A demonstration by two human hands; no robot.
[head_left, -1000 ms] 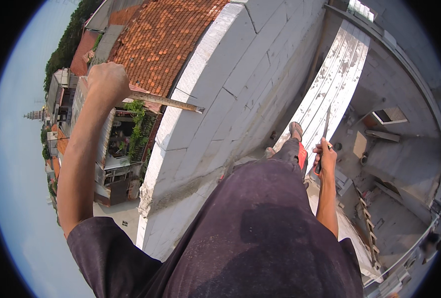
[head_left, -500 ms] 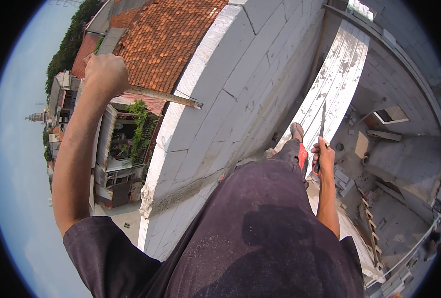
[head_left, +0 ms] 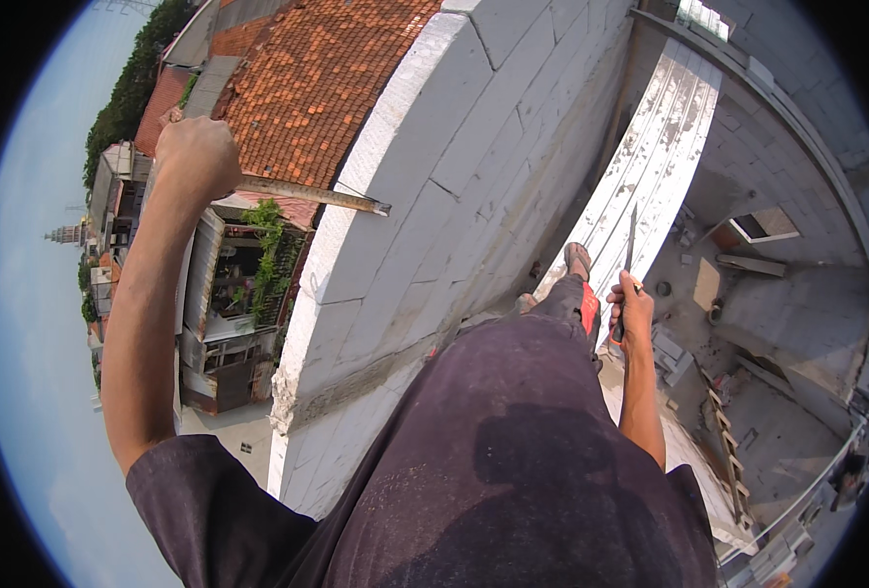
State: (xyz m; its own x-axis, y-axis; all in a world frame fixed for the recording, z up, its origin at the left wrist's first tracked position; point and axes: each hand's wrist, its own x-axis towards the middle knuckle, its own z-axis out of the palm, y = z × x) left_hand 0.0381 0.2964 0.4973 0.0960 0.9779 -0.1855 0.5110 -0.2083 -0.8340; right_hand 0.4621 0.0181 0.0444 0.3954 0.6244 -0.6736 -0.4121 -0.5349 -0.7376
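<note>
Out over the wall's left side, my left hand is closed in a fist around a narrow wooden batten. The batten points right, its free end crossing the top of the white block wall; whether it touches the wall I cannot tell. My right hand, in front of my right thigh, grips a hand tool with a black and orange handle. Its long, thin dark blade points away from me; seen nearly edge-on, its exact kind is unclear.
My sandalled foot is on a white-smeared plank walkway along the wall's inner side. Far below on the right lies a room floor with rubble and blocks. Left of the wall are orange tiled roofs and a lower house with plants.
My left hand and the batten have dropped slightly. The whole view has shifted a little; my right hand keeps its hold on the tool.
</note>
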